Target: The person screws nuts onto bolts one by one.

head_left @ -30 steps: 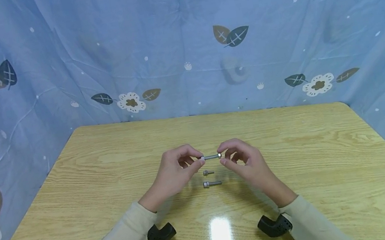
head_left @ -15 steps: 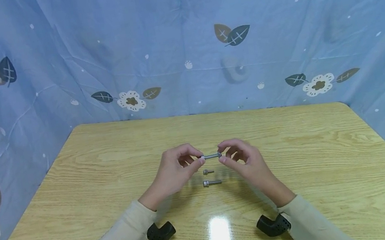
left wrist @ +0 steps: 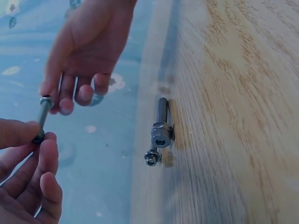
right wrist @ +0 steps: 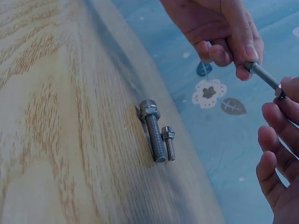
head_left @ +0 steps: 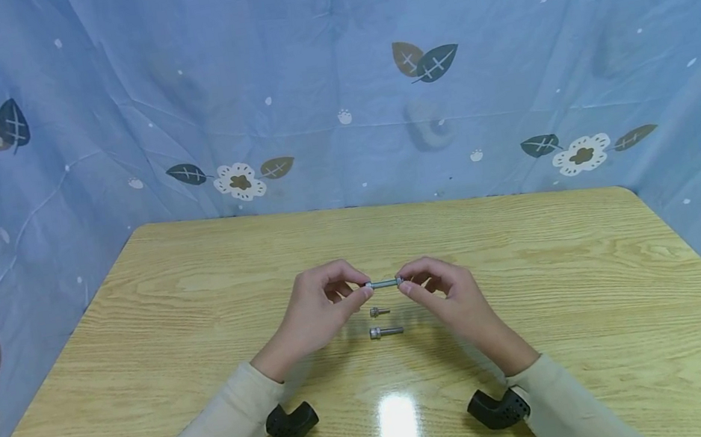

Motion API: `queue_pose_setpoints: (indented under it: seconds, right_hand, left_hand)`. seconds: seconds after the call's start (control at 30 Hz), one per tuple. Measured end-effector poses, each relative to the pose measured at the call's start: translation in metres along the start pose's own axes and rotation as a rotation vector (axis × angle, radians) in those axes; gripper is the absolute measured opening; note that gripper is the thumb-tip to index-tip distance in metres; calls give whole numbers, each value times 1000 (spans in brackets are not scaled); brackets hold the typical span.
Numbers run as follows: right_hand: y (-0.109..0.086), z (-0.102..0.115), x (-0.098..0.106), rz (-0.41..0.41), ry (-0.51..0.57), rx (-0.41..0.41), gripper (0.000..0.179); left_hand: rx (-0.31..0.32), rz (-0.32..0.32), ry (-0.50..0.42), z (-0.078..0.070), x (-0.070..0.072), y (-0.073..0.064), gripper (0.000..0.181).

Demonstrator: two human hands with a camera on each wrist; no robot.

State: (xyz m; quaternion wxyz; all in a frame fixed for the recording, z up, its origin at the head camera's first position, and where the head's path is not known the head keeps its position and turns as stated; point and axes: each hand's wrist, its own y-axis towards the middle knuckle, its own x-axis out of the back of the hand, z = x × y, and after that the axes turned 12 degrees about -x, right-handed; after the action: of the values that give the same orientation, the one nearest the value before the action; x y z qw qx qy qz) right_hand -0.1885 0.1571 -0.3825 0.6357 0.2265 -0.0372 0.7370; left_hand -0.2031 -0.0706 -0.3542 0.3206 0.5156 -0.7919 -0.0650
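Observation:
Above the table, my left hand (head_left: pixel 320 310) pinches the head end of a silver bolt (head_left: pixel 384 283) between thumb and index finger. The bolt lies level, its threaded shank pointing right. At that far end, my right hand (head_left: pixel 448 293) pinches a hex nut (right wrist: pixel 279 91) with thumb and index finger; the nut sits around the bolt's tip. Below the hands, two socket-head bolts lie on the table: a small bolt (head_left: pixel 379 311) and, nearer me, a larger bolt (head_left: pixel 386 332). Each carries a nut close to its head, clear in the right wrist view.
The wood-grain table (head_left: pixel 200 301) reaches back to a blue patterned curtain (head_left: pixel 301 67), which also hangs at both sides. Black curved pieces (head_left: pixel 293 423) are attached at both wrists. A bright light reflection lies on the table's near part.
The right thumb and index finger have shifted slightly around the nut, the index finger coming down. The left hand holds the bolt nearly still. The two bolts on the table have not moved.

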Motion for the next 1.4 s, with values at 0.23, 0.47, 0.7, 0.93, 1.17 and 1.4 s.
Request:
queue_pose_setpoints:
  seconds: [0.23, 0.47, 0.7, 0.93, 1.17, 1.4]
  right_hand:
    - [0, 0, 0, 12, 16, 8, 28]
    - [1, -2, -1, 4, 34, 84, 24]
    - [0, -3, -2, 6, 23, 29, 20]
    - [-1, -1, -1, 18, -16, -32, 16]
    - [-1, -1, 0, 28, -6, -41, 22]
    - [0, -1, 0, 7, 26, 58, 24]
  left_hand:
    - [8, 3, -5, -1, 1, 0, 5]
    - [6, 4, 0, 0, 1, 1, 5]
    - [7, 5, 5, 1, 0, 0, 5]
    - [-7, 3, 14, 1, 0, 0, 5]
    - [-1, -7, 9, 1, 0, -1, 5]
    - [-9, -9, 15, 1, 0, -1, 5]
